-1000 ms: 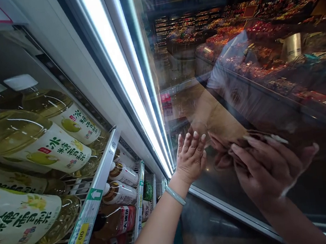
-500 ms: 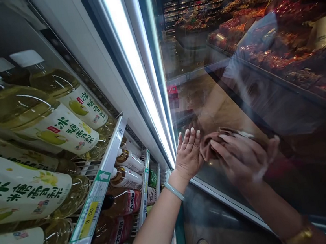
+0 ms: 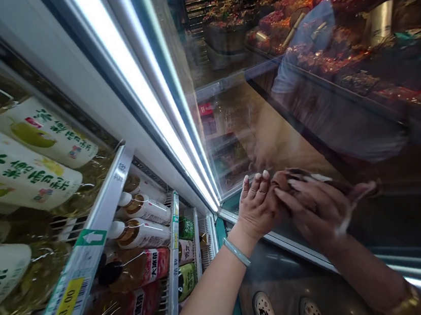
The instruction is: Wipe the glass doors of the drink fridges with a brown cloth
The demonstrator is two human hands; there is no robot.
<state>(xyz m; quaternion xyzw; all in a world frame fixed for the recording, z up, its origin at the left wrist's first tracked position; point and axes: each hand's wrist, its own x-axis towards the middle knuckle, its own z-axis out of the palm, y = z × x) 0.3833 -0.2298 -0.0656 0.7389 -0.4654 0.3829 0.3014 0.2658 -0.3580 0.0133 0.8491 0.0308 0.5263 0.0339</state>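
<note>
My left hand (image 3: pixel 257 207) is stretched out flat at the glass door (image 3: pixel 402 216). My right hand (image 3: pixel 320 209) is gripping a bunched brown cloth (image 3: pixel 281 180), which is against the same door. To the left of this door, bottles (image 3: pixel 20 168) are on the shelves (image 3: pixel 111 190).

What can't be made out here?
Head view: most of the brown cloth, behind the right hand.
Head view: palm of the left hand, turned away.
Head view: caps of the yellow-drink bottles, cut off by the left edge.
Head view: single goods in the glass, too small.
</note>
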